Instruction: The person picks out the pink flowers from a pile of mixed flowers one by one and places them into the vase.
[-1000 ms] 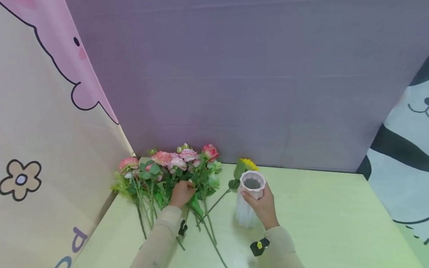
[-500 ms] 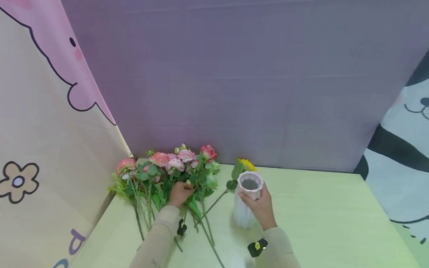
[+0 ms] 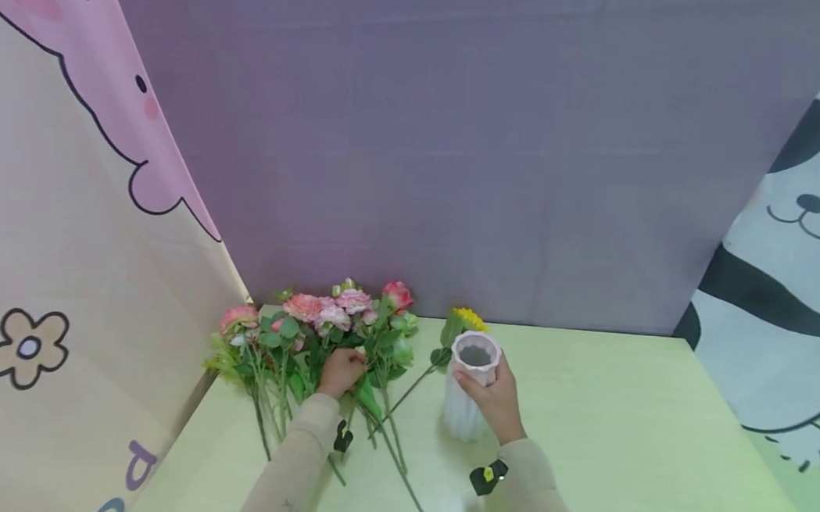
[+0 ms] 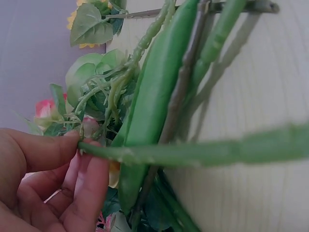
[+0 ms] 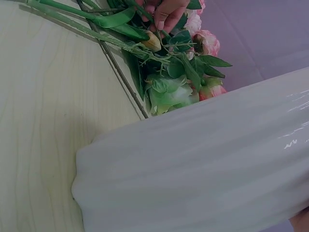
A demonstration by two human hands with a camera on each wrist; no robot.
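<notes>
My left hand is among the flower stems, left of the vase. In the left wrist view its thumb and fingers pinch the end of a green flower stem, which runs off to the right. A long green leaf and a brown stem cross behind it. With my right hand I grip a white fluted vase near its scalloped rim, thumb across the front. The vase stands upright. Its ribbed wall fills much of the right wrist view, where most of that hand is hidden.
Several pink flowers lie at the back left, stems toward me. A red rose and a pale green flower lie beside them. Behind the vase is a yellow sunflower. A purple backdrop borders the light table.
The head view has shifted slightly. Both hands keep their places, the left pinching the stem and the right holding the vase.
</notes>
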